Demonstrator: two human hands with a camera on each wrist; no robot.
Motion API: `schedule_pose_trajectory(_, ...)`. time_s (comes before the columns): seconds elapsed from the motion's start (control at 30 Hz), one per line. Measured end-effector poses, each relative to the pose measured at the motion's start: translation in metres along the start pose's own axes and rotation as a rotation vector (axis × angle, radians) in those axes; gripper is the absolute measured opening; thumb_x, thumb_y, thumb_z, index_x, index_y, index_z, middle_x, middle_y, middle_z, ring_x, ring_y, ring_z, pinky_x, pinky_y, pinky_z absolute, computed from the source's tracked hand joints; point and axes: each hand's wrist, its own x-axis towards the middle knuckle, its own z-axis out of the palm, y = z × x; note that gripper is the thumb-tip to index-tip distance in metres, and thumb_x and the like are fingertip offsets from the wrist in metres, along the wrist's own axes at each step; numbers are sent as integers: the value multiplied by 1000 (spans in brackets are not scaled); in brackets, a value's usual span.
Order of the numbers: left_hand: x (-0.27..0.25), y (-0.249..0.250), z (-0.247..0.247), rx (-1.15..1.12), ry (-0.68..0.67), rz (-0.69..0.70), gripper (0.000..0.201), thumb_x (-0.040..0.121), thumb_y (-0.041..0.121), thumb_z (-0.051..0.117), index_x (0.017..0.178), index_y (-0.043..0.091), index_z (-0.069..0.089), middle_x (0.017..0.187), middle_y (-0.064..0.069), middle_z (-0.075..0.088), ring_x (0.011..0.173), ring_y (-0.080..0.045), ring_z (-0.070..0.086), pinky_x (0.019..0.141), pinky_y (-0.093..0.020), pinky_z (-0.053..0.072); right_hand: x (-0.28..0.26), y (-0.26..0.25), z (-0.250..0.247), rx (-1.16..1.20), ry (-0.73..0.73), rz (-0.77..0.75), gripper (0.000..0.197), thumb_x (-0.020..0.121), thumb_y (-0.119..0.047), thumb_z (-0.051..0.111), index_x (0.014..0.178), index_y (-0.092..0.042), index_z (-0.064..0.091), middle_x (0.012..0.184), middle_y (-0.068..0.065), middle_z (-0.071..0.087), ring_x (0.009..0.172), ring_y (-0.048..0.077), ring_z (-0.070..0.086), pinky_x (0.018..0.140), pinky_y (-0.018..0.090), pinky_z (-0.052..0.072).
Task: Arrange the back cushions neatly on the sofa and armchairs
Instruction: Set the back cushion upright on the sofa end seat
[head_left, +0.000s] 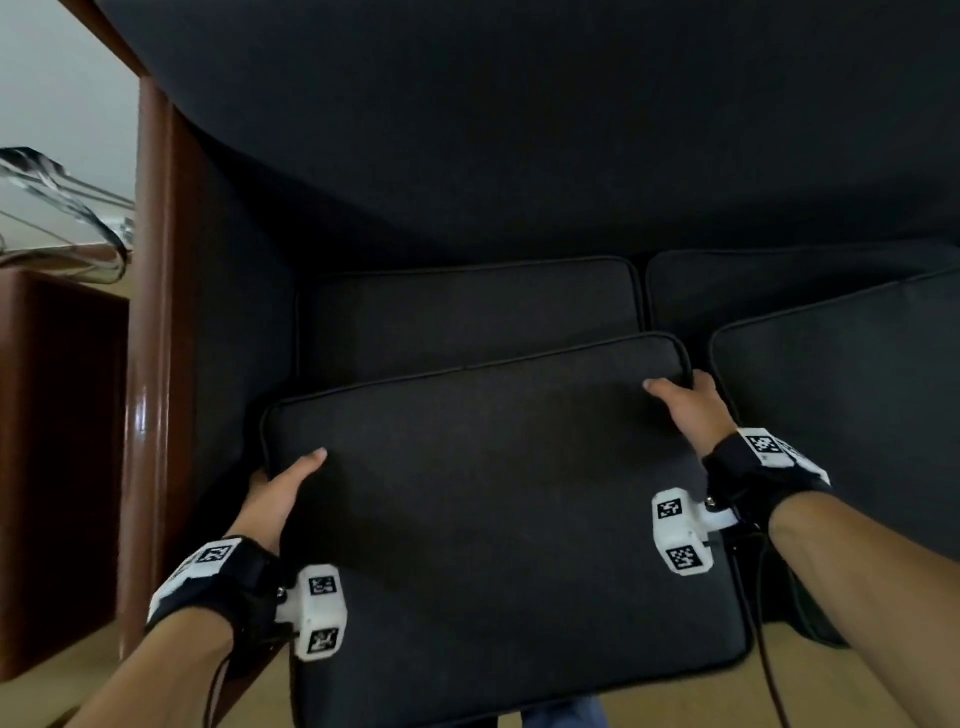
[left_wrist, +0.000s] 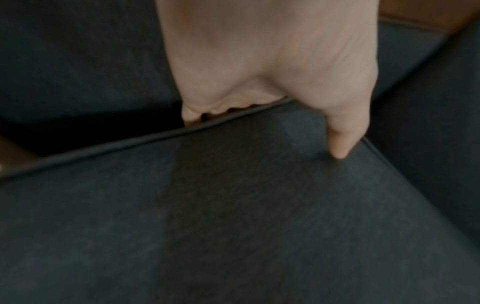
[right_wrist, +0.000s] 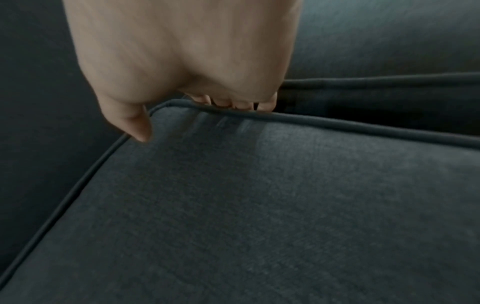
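A dark grey piped back cushion (head_left: 493, 509) is held flat in front of the sofa, over its front edge. My left hand (head_left: 283, 486) grips its left side near the far corner, thumb on top (left_wrist: 337, 144), fingers curled under the edge. My right hand (head_left: 685, 395) grips its far right corner the same way, thumb on the top face (right_wrist: 140, 131), fingers (right_wrist: 233, 102) wrapped over the piping. Beneath it lies the sofa's left seat cushion (head_left: 467, 306). The same cushion fills the left wrist view (left_wrist: 233, 226) and the right wrist view (right_wrist: 259, 205).
The sofa's dark backrest (head_left: 519, 130) rises behind. A second seat cushion (head_left: 779, 280) lies to the right, with another loose cushion (head_left: 841, 405) on it. A glossy wooden armrest post (head_left: 150, 312) stands at the left, beside a wooden side table (head_left: 57, 441). Wooden floor (head_left: 675, 701) shows below.
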Motion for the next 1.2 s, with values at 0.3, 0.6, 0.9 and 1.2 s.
schedule_pose_trajectory(0.3, -39, -5, 2, -172, 98, 54, 131, 55, 87, 69, 158, 24, 18, 159, -13, 35, 143, -36, 37, 117, -56, 32, -45, -6, -15, 246, 64, 40, 135, 40, -87, 73, 153, -28, 28, 155, 3, 41, 138, 29, 42, 114, 52, 36)
schedule_pose_trajectory(0.6, -137, 33, -16, -301, 188, 272, 108, 63, 89, 54, 155, 45, 16, 164, -4, 26, 148, -35, 28, 119, -59, 25, -157, -27, -64, 579, 249, -124, 94, 50, -73, 82, 130, -41, 44, 139, -2, 51, 122, 23, 54, 108, 48, 44)
schedule_pose_trajectory(0.9, -186, 88, -52, -774, -142, 615, 65, 81, 55, 63, 139, 24, 57, 136, 2, 64, 122, -16, 60, 98, -32, 48, -220, -69, -93, 926, 280, -294, 51, 85, -37, 74, 124, -29, 42, 121, -1, 58, 113, 18, 61, 100, 42, 52)
schedule_pose_trajectory(1.2, -190, 104, -63, -629, -76, 534, 39, 86, 38, 66, 125, 36, 59, 113, 10, 67, 129, -19, 56, 87, -33, 44, -219, -76, -74, 785, 255, -280, 40, 86, -30, 73, 121, -26, 52, 125, 9, 61, 105, 22, 63, 85, 37, 54)
